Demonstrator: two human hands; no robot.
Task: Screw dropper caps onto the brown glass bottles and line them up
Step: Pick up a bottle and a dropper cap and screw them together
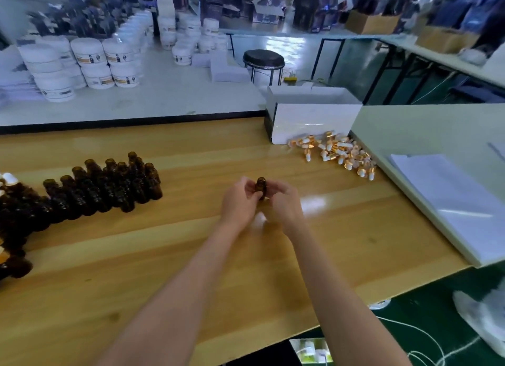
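Bottle (pixel 261 187) sits uncapped, pinched upright by left grip (pixel 240 199) and right grip (pixel 284 201) well nearer me than the white box (pixel 311 119), so hold low (mouth level) while the right fetches from the cap pile (pixel 338 152) against that box.

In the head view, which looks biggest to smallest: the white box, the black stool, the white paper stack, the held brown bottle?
1. white paper stack
2. white box
3. black stool; it stands farther off, so its true size is unsure
4. brown bottle, clearly smallest
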